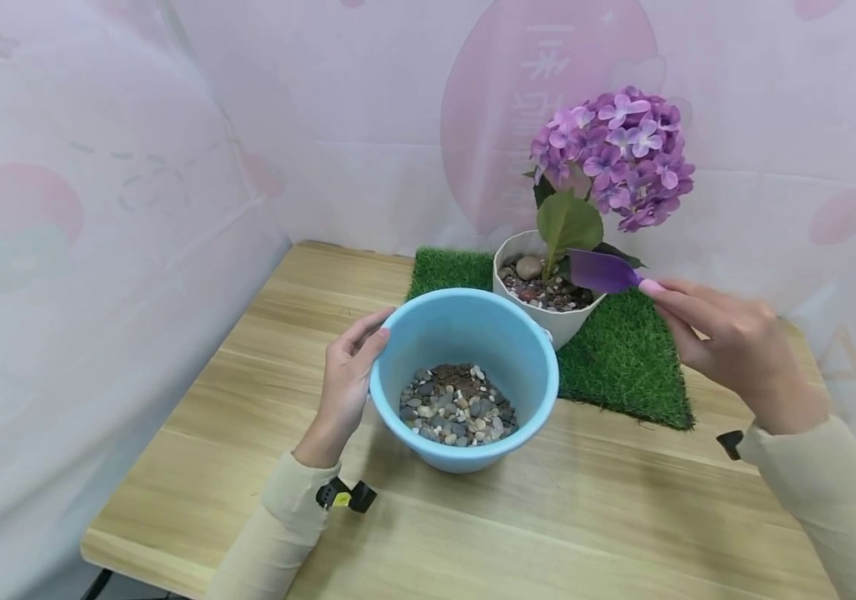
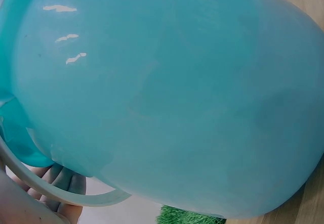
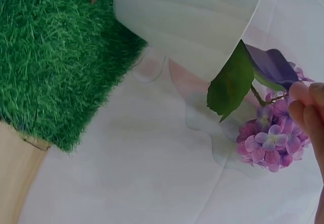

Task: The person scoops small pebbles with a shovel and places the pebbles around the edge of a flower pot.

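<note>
In the head view my left hand [image 1: 348,379] grips the left rim of a light blue bucket [image 1: 465,462], thumb on the edge. Pebbles [image 1: 458,412] and some brown soil cover the bucket's bottom. My right hand [image 1: 735,337] pinches the handle of a small purple trowel [image 1: 603,272], its blade over the right rim of a white flowerpot [image 1: 555,323]. Purple hydrangea [image 1: 615,154] with green leaves stands in that pot, among stones and soil. A pale bucket handle [image 2: 76,197] crosses in front of my left hand [image 2: 30,198] in the left wrist view.
Under the pot lies a green artificial grass mat [image 1: 623,367], on a wood-grain table [image 1: 247,433]. The bucket stands just in front of the pot, towards the left. White printed curtains [image 1: 367,100] hang behind the table and at both sides.
</note>
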